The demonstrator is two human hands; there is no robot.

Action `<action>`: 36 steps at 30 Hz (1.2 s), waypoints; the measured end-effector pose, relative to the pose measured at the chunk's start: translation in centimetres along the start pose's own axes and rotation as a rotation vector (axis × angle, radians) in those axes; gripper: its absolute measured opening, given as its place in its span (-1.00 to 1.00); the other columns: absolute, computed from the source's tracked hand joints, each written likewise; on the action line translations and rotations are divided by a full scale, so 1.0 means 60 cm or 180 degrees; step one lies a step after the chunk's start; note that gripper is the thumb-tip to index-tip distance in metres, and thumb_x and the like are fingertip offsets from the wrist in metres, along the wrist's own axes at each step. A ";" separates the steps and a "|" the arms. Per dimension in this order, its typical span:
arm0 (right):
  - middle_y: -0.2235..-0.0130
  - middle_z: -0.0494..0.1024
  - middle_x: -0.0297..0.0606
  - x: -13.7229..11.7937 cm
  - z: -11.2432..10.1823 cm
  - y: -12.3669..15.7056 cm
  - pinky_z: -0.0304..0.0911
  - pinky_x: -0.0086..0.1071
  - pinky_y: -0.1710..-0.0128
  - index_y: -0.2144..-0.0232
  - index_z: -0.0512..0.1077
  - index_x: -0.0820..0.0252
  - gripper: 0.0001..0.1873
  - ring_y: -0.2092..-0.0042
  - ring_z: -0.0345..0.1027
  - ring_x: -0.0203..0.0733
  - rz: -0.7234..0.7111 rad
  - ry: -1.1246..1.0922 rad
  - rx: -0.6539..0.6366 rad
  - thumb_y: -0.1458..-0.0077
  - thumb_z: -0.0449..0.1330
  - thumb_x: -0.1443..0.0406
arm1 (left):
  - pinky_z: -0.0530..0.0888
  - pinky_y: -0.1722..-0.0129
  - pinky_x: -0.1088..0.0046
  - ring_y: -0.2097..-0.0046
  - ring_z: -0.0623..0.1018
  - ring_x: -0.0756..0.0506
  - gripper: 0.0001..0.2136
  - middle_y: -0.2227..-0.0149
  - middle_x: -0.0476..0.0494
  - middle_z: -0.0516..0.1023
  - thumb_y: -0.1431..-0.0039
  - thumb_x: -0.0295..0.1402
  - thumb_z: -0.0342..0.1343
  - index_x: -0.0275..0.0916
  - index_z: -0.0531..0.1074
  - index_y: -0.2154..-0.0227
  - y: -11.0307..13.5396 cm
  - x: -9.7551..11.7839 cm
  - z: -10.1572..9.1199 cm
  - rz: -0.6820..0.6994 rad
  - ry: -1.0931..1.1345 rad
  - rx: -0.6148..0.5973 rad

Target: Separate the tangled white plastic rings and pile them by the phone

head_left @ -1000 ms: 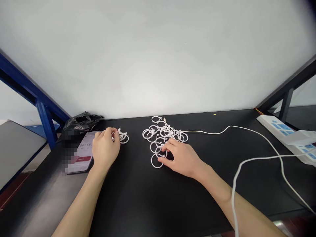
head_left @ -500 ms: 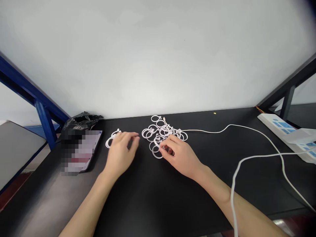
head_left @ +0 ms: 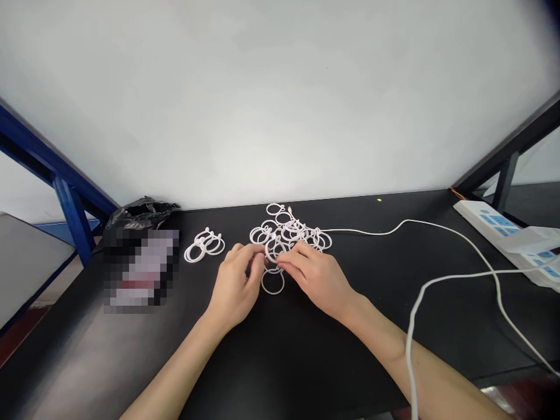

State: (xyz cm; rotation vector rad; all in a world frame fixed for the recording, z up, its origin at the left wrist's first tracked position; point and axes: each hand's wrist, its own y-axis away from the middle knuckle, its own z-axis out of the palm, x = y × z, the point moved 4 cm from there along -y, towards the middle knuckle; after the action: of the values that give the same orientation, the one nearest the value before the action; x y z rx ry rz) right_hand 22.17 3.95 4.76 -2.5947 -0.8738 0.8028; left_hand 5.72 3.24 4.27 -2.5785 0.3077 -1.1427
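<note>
A white curtain ring (head_left: pixel 267 251) with a small eyelet stands raised between my two hands. My left hand (head_left: pixel 238 283) pinches its left side between thumb and fingers. On its lower right side, the fingertips of my right hand (head_left: pixel 321 283) are closed. Just beyond the hands lies a loose pile of white rings (head_left: pixel 291 230), partly hidden by my fingers. One ring (head_left: pixel 273 293) lies nearer to me, below the fingertips. Off to the left, a smaller group of several white rings (head_left: pixel 195 261) rests on the black table (head_left: pixel 271 361).
A white cable (head_left: pixel 376 234) runs from the pile to the right, and a thicker one crosses over my right forearm. At right sits a power strip (head_left: pixel 494 220). A blurred-out phone (head_left: pixel 146 268) and a black plastic bag (head_left: pixel 142 213) lie at left. A wall (head_left: pixel 280 105) stands behind.
My left hand has moved right, from the small group of rings to the ring at my right hand, and its fingers have closed. The small group is now uncovered.
</note>
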 end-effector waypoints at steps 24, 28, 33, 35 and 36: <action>0.34 0.53 -0.33 0.006 0.019 0.006 0.45 -0.39 0.36 0.19 0.43 0.14 -0.83 0.40 0.48 -0.29 0.1257 -0.2336 0.0746 -0.20 0.16 0.20 | 0.47 0.28 0.49 0.31 0.49 0.00 -0.78 0.35 -0.02 0.51 -0.19 -0.23 0.15 -0.18 0.47 0.14 0.009 -0.002 0.017 -0.0583 0.1546 0.0149; 0.38 0.53 -0.33 0.004 0.021 0.010 0.46 -0.38 0.37 0.22 0.44 0.14 -0.84 0.42 0.47 -0.28 0.1218 -0.2256 0.0776 -0.21 0.16 0.21 | 0.50 0.33 0.48 0.34 0.53 -0.01 -0.78 0.31 -0.06 0.56 -0.19 -0.22 0.15 -0.20 0.51 0.17 0.014 -0.001 0.023 -0.0764 0.1737 0.0308; 0.34 0.55 -0.29 0.000 0.023 0.011 0.45 -0.38 0.36 0.23 0.44 0.15 -0.86 0.38 0.49 -0.26 0.1177 -0.2214 0.0749 -0.21 0.16 0.22 | 0.50 0.34 0.50 0.36 0.52 0.01 -0.82 0.30 -0.05 0.57 -0.19 -0.26 0.16 -0.19 0.55 0.21 0.017 -0.002 0.023 -0.0745 0.1774 0.0376; 0.34 0.55 -0.29 -0.001 0.023 0.011 0.45 -0.39 0.36 0.24 0.43 0.15 -0.87 0.38 0.49 -0.26 0.1137 -0.2172 0.0718 -0.21 0.16 0.22 | 0.48 0.34 0.52 0.36 0.51 0.02 -0.85 0.30 -0.04 0.55 -0.20 -0.29 0.15 -0.17 0.55 0.22 0.018 -0.001 0.022 -0.0644 0.1703 0.0395; 0.34 0.55 -0.30 -0.001 0.023 0.011 0.45 -0.39 0.36 0.25 0.43 0.15 -0.87 0.38 0.49 -0.27 0.1115 -0.2143 0.0704 -0.22 0.15 0.23 | 0.47 0.35 0.53 0.36 0.50 0.03 -0.86 0.31 -0.03 0.54 -0.21 -0.30 0.15 -0.17 0.55 0.22 0.019 -0.001 0.021 -0.0571 0.1653 0.0404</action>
State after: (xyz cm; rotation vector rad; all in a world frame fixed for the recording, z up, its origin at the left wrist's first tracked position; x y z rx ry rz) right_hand 21.65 3.51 3.39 -2.3156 -0.4280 1.8195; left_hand 6.55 2.41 3.03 -2.1993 0.1080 -1.8287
